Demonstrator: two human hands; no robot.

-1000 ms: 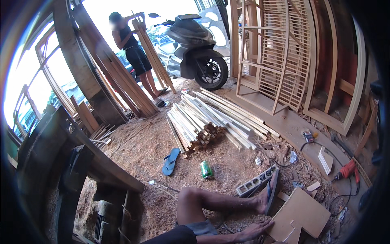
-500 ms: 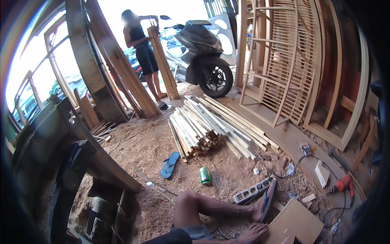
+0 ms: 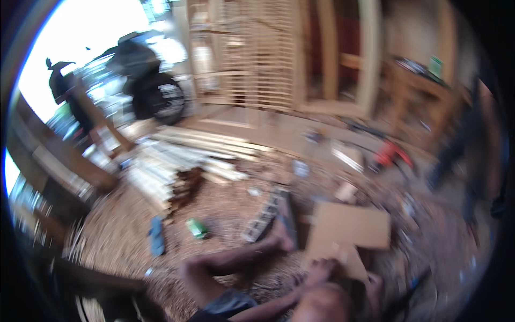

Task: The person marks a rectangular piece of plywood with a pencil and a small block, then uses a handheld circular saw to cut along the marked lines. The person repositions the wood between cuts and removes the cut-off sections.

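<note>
Strong motion blur covers this moment. My left hand [image 3: 321,272] is at the near edge of a light-brown wooden board [image 3: 357,225], with its forearm coming in from below. Its fingers touch a smaller pale wood piece [image 3: 351,264] lying against that board; they are too smeared to tell whether they grip it. To the right of this piece, a blurred skin-coloured shape [image 3: 374,290] looks like my right hand, its fingers indistinct. My bare leg [image 3: 230,263] lies bent to the left, the foot beside a power strip [image 3: 261,217].
Ahead on sawdust-strewn ground lie a stack of wooden strips [image 3: 161,172], a green can [image 3: 197,228] and a blue flip-flop [image 3: 156,236]. A red power tool [image 3: 390,154] lies at right, near another person's legs [image 3: 475,155]. Slatted frames [image 3: 263,59] and a motorbike [image 3: 145,80] stand behind.
The view has swung to the right, so the wood stack, can and flip-flop sit further left. A stool and another person's legs have come in at right. More of the board shows.
</note>
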